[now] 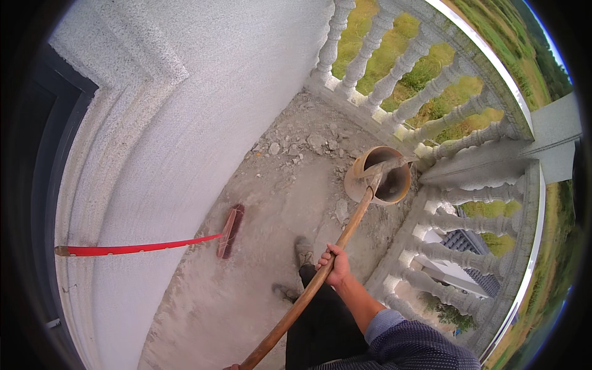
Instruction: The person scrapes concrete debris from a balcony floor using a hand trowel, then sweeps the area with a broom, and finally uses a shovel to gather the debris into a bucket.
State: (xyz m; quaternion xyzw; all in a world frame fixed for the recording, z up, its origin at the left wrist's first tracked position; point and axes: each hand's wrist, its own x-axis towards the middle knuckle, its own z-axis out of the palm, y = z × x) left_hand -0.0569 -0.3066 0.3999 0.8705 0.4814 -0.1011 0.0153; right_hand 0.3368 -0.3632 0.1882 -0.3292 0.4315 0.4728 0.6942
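Wooden shovel handle (pixel 320 280) gripped by right hand (pixel 335 264) fingers; left hand (pixel 233 367) cut off, grip unclear.

The wall (pixel 203 80) is white with a fine speckled grain, and its moulded corner (pixel 80 154) is a greyer white. The door frame (pixel 52 123) beside it is dark grey. The floor (pixel 246 271) is dusty beige-grey, strewn with pale grey rubble (pixel 302 145). The broom (pixel 229 231) has a bright red handle dotted with small light spots and a reddish-brown head. The shovel (pixel 320 277) has a warm orange-brown shaft and a mud-grey blade. The bucket (pixel 379 176) is tan outside and dark inside. The balusters (pixel 401 68) are speckled light grey. The grass (pixel 431 68) behind them is yellow-green. The sleeve (pixel 413 345) is dark blue with tiny pale dots and a lighter blue cuff; the trousers (pixel 327 327) are black.
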